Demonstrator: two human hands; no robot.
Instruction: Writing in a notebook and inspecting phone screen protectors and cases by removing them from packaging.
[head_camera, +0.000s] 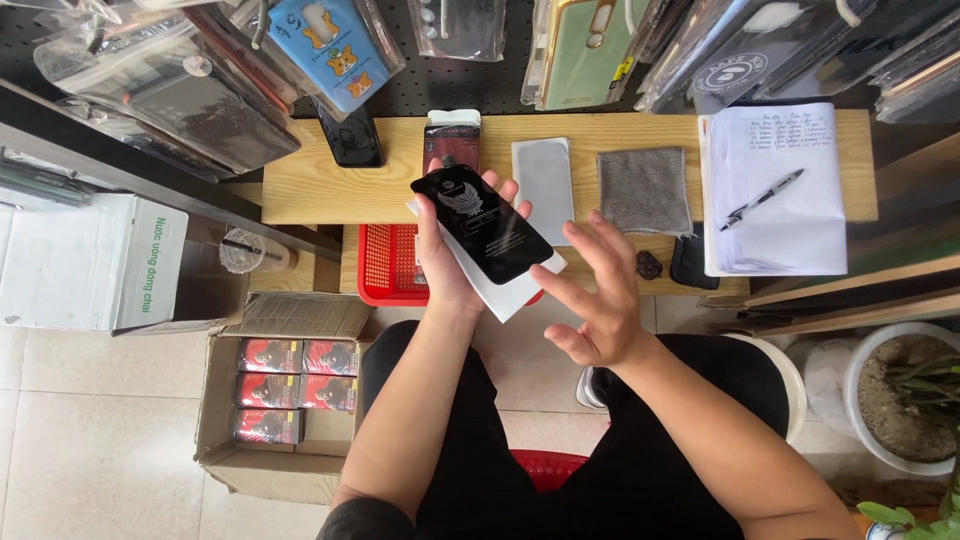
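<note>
A long wooden shelf board (330, 180) with light grain runs across the far side of the scene. At the near left an open brown cardboard box (250, 470) stands on the tiled floor, filled with small red and black packages. On the right end of the board lies a white sheet of paper (775, 190) with a black and silver pen (762, 199) on top of it. Just below the board, behind the left hand, sits a red plastic basket (385, 265) with a mesh wall. A grey square cloth (645, 188) lies on the board left of the paper, and a pale grey rectangular film (543, 188) lies just beside the cloth, to its left.

The left hand (445, 265) is closed around a black glossy rectangular screen protector (482, 222), which rests on a white flat card (505, 285); thumb and fingers clamp both from the sides. The protector is held in the air in front of the board, tilted, above the basket. The right hand (595, 300) is open with the fingers spread apart; it holds nothing and hovers just right of the protector, near its lower corner.
</note>
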